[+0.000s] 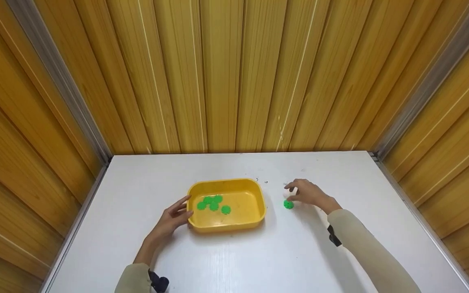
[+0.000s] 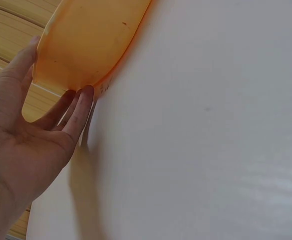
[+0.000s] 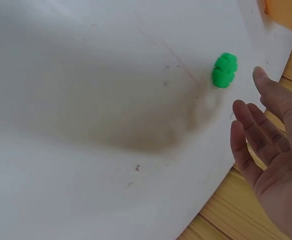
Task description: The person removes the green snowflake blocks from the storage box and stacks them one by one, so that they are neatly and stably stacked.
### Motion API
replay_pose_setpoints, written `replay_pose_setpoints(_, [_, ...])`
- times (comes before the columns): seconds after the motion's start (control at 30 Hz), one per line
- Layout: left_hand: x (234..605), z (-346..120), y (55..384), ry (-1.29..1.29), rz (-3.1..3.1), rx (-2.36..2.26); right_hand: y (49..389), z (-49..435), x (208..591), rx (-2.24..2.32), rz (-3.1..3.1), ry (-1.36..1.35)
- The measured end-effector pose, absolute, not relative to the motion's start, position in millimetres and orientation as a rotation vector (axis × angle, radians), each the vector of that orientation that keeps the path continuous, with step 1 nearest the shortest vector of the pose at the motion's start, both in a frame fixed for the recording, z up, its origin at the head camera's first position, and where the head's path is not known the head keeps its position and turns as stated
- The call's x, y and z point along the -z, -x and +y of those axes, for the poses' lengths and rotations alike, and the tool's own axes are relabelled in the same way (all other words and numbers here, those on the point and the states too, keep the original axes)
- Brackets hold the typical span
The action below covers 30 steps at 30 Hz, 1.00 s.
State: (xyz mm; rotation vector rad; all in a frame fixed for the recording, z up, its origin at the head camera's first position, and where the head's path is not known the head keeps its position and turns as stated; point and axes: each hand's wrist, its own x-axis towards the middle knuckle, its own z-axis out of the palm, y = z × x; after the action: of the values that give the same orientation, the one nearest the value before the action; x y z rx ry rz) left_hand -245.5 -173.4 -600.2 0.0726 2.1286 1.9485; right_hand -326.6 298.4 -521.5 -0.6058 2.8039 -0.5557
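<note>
A shallow yellow plastic tray (image 1: 234, 226) stands on the white table. Several small green scalloped, flower-like discs (image 1: 214, 206) lie in its left half. At the tray's left end my left hand (image 1: 171, 219) holds the wall, thumb and fingertips against it; the left wrist view shows the palm (image 2: 31, 145) beside the tray's outer side (image 2: 91, 45). Right of the tray, another green scalloped piece (image 1: 288, 204) rests on the table. My right hand (image 1: 307, 192) is just above and beside it. In the right wrist view, a gap separates the thumb (image 3: 273, 90) from the green piece (image 3: 224, 70).
The white table (image 1: 234, 268) has small dark marks behind the tray and near the right hand. Yellow wood-patterned panels (image 1: 222, 81) rise at the back and both sides, with grey metal strips at the corners. Both forearms wear light sleeves with dark wrist devices (image 1: 334, 236).
</note>
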Motion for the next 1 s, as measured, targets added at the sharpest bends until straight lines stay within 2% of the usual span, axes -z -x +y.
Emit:
replay_pose_setpoints(0.47, [601, -168, 248, -0.161, 2.101, -1.958, 326, 233, 493, 0.753, 2.683, 0.978])
replay_pose_setpoints(0.7, [600, -170, 243, -0.150, 2.118, -1.958, 335, 195, 492, 0.794, 2.607, 0.964])
replay_pose_setpoints(1.0, [603, -169, 237, -0.158, 2.105, -1.963, 347, 151, 508, 0.860, 2.518, 0.928])
